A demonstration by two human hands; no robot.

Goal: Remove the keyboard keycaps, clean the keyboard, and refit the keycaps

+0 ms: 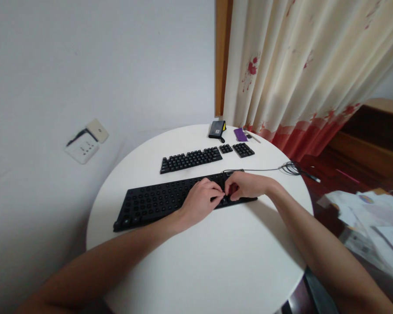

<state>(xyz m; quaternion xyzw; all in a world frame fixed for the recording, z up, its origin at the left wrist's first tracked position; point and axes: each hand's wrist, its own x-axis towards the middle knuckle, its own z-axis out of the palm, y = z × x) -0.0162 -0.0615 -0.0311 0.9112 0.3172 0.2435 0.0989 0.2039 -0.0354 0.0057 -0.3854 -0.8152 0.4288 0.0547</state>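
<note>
A black keyboard base [157, 199] with its keycaps off lies on the white round table [196, 270]; rows of bare switches show. My left hand [203, 198] rests over its right part, thumb and fingers pinched together. Close against it, my right hand [245, 185] is curled with fingertips bent down to the same spot. The fingertips of both hands nearly meet; anything small between them is too hidden to make out. Behind the base, black keycaps [191, 159] stand in a large block, beside a small group of keycaps [225, 148] and a number-pad group [243, 150].
At the table's back are a dark grey pouch [217, 129], a purple packet [240, 134] and a thin pale stick [253, 137]. A coiled black cable [291, 168] reaches the right edge. Curtains [281, 78] hang behind; papers [370, 218] lie to the right.
</note>
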